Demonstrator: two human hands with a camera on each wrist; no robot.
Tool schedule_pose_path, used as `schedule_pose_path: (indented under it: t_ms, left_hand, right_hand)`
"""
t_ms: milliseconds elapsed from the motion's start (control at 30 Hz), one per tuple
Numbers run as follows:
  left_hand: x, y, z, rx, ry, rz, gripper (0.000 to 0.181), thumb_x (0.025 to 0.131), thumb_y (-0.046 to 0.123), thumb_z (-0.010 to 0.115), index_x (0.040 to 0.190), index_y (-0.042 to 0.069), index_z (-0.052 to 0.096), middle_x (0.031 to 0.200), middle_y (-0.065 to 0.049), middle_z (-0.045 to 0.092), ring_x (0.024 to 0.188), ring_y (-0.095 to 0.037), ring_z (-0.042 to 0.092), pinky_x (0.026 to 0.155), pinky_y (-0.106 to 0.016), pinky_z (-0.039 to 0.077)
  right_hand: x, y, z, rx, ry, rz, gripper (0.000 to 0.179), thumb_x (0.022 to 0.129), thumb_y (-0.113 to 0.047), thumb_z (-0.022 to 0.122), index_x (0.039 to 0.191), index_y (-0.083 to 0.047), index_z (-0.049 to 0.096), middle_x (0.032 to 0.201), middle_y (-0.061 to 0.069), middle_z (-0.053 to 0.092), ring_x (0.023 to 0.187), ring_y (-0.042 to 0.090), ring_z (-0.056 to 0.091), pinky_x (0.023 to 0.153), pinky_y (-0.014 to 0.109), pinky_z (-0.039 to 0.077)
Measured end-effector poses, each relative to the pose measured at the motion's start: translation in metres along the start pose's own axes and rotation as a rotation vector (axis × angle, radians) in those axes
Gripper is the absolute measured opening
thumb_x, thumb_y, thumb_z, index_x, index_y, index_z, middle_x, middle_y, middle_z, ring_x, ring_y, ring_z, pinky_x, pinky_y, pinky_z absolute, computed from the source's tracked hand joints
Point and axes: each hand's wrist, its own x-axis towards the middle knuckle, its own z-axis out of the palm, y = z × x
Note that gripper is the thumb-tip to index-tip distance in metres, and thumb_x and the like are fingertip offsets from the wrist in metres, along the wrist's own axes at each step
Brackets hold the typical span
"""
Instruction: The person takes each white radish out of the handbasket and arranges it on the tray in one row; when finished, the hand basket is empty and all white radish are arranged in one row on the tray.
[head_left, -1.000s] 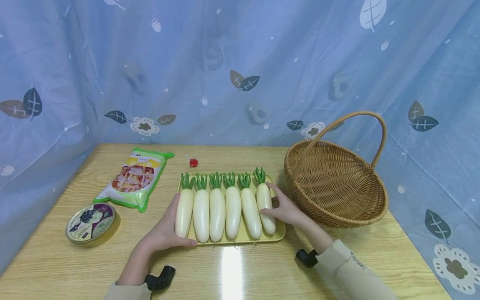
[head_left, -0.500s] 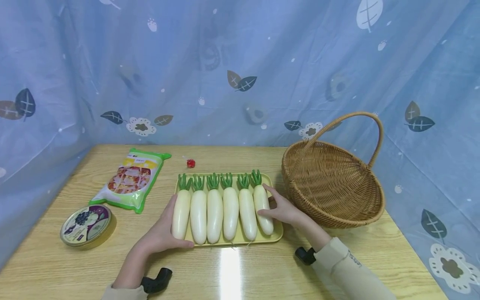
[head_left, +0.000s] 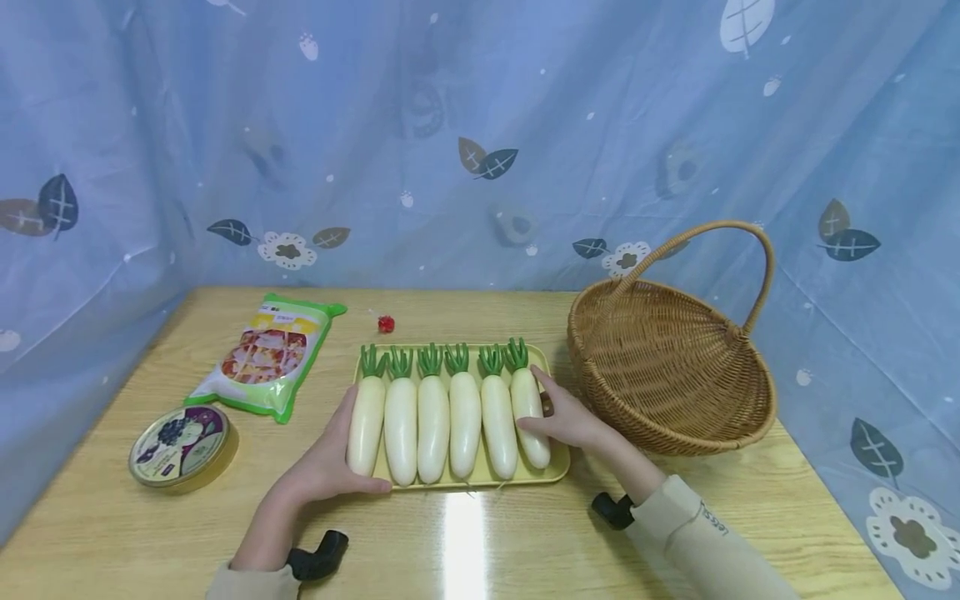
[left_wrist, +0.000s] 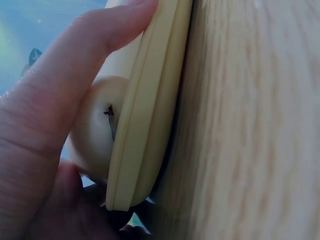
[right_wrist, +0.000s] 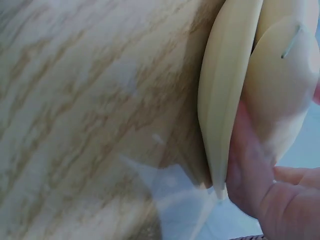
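Observation:
Several white radishes point(head_left: 432, 429) with green leaf stubs lie side by side in a shallow yellow tray point(head_left: 558, 475). My left hand point(head_left: 330, 462) holds the tray's near left corner; its thumb lies along the front rim and its fingers run down the left side against the leftmost radish point(head_left: 367, 425). At the other end, my right hand point(head_left: 573, 417) grips the rightmost radish point(head_left: 528, 400), with its thumb across the top. In the right wrist view a finger point(right_wrist: 245, 155) is wedged between the tray rim point(right_wrist: 225, 85) and a radish point(right_wrist: 280, 85). Some fingertips are hidden.
A wicker basket point(head_left: 667, 367) with a tall handle stands tilted just right of the tray. To the left lie a green-edged food packet point(head_left: 270, 354) and a round tin point(head_left: 182, 447). Behind the tray is a small red object point(head_left: 386, 323). A blue curtain point(head_left: 420, 150) surrounds the table.
The two rightmost radishes have shifted slightly, the second from the right a little to the left. Both hands stay nearly where they were; the whole view wavers slightly.

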Motion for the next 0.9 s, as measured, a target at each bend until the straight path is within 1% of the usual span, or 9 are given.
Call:
schedule_pose_path:
  t_ms: [67,133,267,467,567,633,767,867,900]
  left_hand:
    - [0.001,0.001,-0.001,-0.002,-0.006,-0.002,0.141,0.047,0.033,0.091,0.147,0.013,-0.007,0.151,-0.015,0.005,0.136,-0.034,0.007,0.104,-0.059,0.011]
    - [0.001,0.002,-0.001,0.011,-0.013,-0.016,0.142,0.048,0.034,0.09,0.146,0.012,-0.01,0.151,-0.018,0.0,0.136,-0.036,0.003,0.104,-0.06,0.009]
    - [0.0,0.003,-0.002,0.064,-0.027,-0.072,0.143,0.05,0.038,0.088,0.145,0.009,-0.014,0.15,-0.021,-0.01,0.136,-0.039,-0.005,0.103,-0.061,0.006]
    - [-0.002,0.002,-0.001,0.072,-0.025,-0.075,0.142,0.051,0.039,0.088,0.145,0.012,-0.015,0.15,-0.022,-0.01,0.136,-0.039,-0.005,0.104,-0.061,0.006]
    - [-0.002,0.001,-0.002,0.084,-0.024,-0.083,0.142,0.052,0.04,0.087,0.145,0.012,-0.016,0.149,-0.023,-0.01,0.135,-0.04,-0.004,0.103,-0.061,0.007]
    - [-0.003,0.001,-0.002,0.087,-0.024,-0.091,0.141,0.052,0.041,0.087,0.145,0.011,-0.015,0.149,-0.023,-0.01,0.135,-0.04,-0.003,0.104,-0.061,0.007]
    - [-0.003,0.0,-0.003,0.084,-0.025,-0.109,0.139,0.054,0.04,0.086,0.145,0.007,-0.014,0.149,-0.022,-0.01,0.135,-0.04,-0.002,0.104,-0.06,0.008]
    - [-0.002,0.001,-0.005,0.059,-0.03,-0.115,0.137,0.057,0.038,0.086,0.144,0.008,-0.015,0.15,-0.022,-0.01,0.135,-0.04,-0.002,0.104,-0.06,0.009]
    - [-0.002,0.002,-0.006,0.05,-0.035,-0.123,0.137,0.058,0.038,0.085,0.144,0.009,-0.016,0.15,-0.021,-0.01,0.135,-0.04,-0.002,0.104,-0.06,0.009]
  right_hand:
    - [0.0,0.0,0.0,-0.048,0.006,-0.025,0.089,0.082,-0.022,0.068,0.146,0.0,0.009,0.118,0.027,0.047,0.089,0.027,0.059,0.068,0.03,0.051]
    - [-0.001,0.0,0.0,-0.075,0.017,-0.03,0.088,0.082,-0.023,0.068,0.146,-0.001,0.011,0.122,0.028,0.043,0.086,0.025,0.059,0.068,0.029,0.051]
    - [-0.005,-0.001,0.001,-0.102,0.023,-0.036,0.086,0.082,-0.025,0.068,0.146,-0.002,0.014,0.128,0.03,0.038,0.081,0.021,0.058,0.064,0.028,0.05]
    - [-0.011,-0.002,0.002,-0.166,0.073,-0.034,0.084,0.082,-0.027,0.069,0.146,-0.005,0.019,0.131,0.03,0.037,0.084,0.023,0.058,0.064,0.029,0.049]
    - [-0.015,-0.004,0.001,-0.225,0.105,-0.052,0.083,0.081,-0.03,0.069,0.145,-0.006,0.021,0.127,0.027,0.042,0.086,0.024,0.055,0.068,0.033,0.047]
    - [-0.019,-0.005,0.0,-0.258,0.12,-0.078,0.083,0.081,-0.03,0.069,0.145,-0.005,0.022,0.122,0.025,0.045,0.086,0.026,0.053,0.069,0.037,0.046]
    - [-0.029,-0.01,-0.003,-0.327,0.15,-0.132,0.083,0.081,-0.03,0.069,0.145,-0.009,0.022,0.129,0.025,0.041,0.097,0.032,0.054,0.079,0.045,0.047]
    - [-0.038,-0.013,-0.006,-0.355,0.162,-0.163,0.083,0.08,-0.029,0.07,0.146,-0.011,0.022,0.137,0.023,0.034,0.107,0.036,0.052,0.086,0.048,0.046]
    - [-0.041,-0.013,-0.007,-0.361,0.163,-0.175,0.083,0.08,-0.029,0.07,0.146,-0.011,0.022,0.137,0.023,0.034,0.108,0.036,0.052,0.087,0.048,0.045]
